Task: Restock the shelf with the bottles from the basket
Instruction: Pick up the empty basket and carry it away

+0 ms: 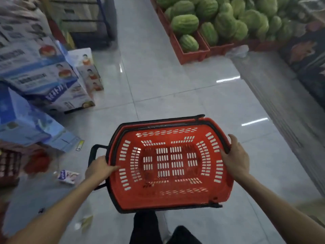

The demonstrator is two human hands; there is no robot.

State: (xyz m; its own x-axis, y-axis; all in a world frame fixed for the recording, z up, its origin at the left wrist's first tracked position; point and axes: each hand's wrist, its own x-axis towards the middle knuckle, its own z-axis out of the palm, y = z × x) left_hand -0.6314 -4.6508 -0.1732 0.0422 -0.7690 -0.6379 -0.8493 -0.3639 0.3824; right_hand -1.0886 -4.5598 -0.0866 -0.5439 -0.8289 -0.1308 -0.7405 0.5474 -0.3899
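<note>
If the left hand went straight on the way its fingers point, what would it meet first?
Probably the slotted inner wall of the red basket; the left hand grips that rim, pointing inward. Depth is unclear.

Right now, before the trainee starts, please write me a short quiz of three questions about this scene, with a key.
1. True or false: the red basket is full of goods.
2. Multiple choice: what fills the crates across the aisle? A) watermelons B) oranges C) cabbages
3. Short answer: what do the left hand and the right hand grip?

Key
1. False: the basket is empty.
2. A.
3. The basket's rim, one hand on each side.
</note>
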